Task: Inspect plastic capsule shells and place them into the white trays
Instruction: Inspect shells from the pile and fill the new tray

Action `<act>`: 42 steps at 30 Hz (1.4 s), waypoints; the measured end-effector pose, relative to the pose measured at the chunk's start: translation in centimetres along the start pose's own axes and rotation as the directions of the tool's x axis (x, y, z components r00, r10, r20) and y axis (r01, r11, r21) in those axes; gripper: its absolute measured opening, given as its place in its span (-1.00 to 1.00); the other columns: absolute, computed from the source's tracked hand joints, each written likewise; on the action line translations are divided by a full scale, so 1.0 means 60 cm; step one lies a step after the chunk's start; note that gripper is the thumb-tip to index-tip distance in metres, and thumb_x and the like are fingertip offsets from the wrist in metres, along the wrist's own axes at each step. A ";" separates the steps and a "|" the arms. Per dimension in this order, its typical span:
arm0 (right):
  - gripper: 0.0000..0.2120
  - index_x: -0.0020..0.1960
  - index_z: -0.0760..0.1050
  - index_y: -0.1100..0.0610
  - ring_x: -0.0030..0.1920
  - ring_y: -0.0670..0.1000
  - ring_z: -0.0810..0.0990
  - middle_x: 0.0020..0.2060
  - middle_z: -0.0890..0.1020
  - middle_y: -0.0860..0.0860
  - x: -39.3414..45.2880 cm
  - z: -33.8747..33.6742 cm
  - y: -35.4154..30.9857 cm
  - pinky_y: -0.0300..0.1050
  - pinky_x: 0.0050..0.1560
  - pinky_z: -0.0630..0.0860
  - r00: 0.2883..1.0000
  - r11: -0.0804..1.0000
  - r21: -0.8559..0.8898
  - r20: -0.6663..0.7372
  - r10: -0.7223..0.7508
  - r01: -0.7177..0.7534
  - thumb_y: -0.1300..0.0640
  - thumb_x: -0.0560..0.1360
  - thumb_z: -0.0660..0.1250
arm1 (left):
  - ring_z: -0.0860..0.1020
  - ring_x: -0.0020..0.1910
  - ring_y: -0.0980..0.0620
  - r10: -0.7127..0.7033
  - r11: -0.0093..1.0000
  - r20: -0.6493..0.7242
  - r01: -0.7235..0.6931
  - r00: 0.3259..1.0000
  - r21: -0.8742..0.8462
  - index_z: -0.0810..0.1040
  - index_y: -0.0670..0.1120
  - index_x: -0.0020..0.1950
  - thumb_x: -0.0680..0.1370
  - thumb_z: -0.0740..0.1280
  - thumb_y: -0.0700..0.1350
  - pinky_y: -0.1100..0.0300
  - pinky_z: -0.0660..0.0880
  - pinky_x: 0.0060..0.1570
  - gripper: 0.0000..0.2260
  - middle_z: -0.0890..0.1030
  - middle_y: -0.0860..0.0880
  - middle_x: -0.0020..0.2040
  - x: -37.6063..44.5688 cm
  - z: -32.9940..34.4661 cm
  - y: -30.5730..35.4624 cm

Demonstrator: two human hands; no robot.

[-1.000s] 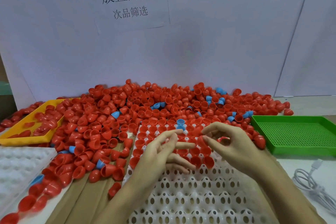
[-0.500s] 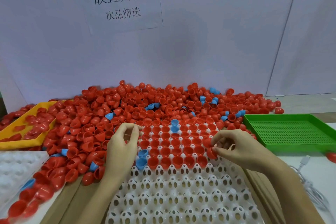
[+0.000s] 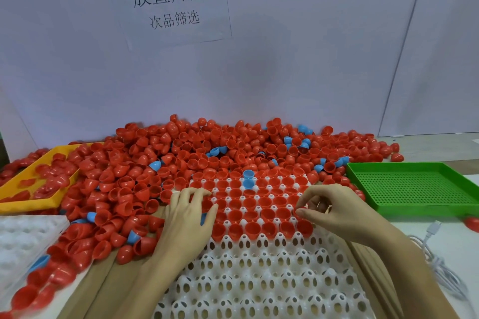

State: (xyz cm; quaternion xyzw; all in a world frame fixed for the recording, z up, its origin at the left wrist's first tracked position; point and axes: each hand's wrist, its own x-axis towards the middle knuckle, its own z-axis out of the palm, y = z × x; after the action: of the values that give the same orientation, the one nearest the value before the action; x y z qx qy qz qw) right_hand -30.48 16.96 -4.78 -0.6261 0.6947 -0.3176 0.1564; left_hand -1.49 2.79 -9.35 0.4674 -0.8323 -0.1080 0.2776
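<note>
Shells [image 3: 181, 163] heaped behind tray [image 3: 259, 279] (partly filled), mesh tray [image 3: 414, 189] right

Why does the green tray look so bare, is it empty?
Empty. The green tray shows only its bare perforated floor, with no shells in it; the red shells lie piled outside it to the left.

A single view comes from a camera worn on the person's head, looking forward and down across the work surface. It sits close over the perforated white plastic tray [image 3: 259, 279], which fills the near centre, with both forearms entering from the bottom edge. The wide angle bends straight lines near the borders. The heap of red plastic capsule shells [image 3: 181, 163] lies in the middle distance, the yellow plastic tray [image 3: 31, 202] at far left, the green perforated tray [image 3: 414, 189] at right, and the white wall with its printed paper sign [image 3: 168, 2] closes the far side.
</note>
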 end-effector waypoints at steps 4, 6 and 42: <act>-0.90 -0.13 0.64 -0.15 -0.23 -0.17 0.62 -0.28 0.67 -0.13 0.007 0.018 0.000 -0.27 -0.21 0.56 1.000 0.996 -0.087 -0.027 -0.008 0.006 -0.02 0.56 0.51 | 0.29 0.38 0.12 0.020 0.999 0.006 -0.020 1.000 0.039 0.47 0.06 0.44 0.69 0.23 0.14 0.18 0.23 0.40 -0.64 0.41 0.14 0.34 0.000 0.001 -0.003; -0.86 -0.15 0.60 -0.18 -0.19 -0.16 0.61 -0.27 0.66 -0.15 0.008 0.026 0.000 -0.23 -0.17 0.58 1.000 0.989 -0.150 -0.024 -0.011 0.007 -0.03 0.57 0.49 | 0.29 0.37 0.12 0.027 0.998 0.008 -0.028 1.000 0.062 0.47 0.07 0.44 0.69 0.21 0.16 0.17 0.25 0.40 -0.65 0.41 0.14 0.34 0.000 0.002 -0.003; -0.87 -0.13 0.64 -0.13 -0.25 -0.17 0.58 -0.28 0.66 -0.15 0.018 0.049 -0.017 -0.29 -0.24 0.49 0.975 0.992 0.024 -0.186 -0.120 0.127 -0.08 0.59 0.43 | 0.52 0.35 -0.10 0.052 0.876 0.499 -0.279 0.865 0.393 0.45 -0.04 0.54 0.69 0.14 -0.21 -0.02 0.48 0.37 -0.59 0.50 -0.06 0.45 0.266 -0.030 -0.027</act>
State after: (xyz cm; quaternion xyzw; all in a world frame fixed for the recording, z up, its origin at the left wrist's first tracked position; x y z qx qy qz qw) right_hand -28.07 15.16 -6.14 -0.6333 0.6601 -0.3955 0.0827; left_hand -5.84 -11.30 -2.84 0.4029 -0.9143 0.0026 -0.0423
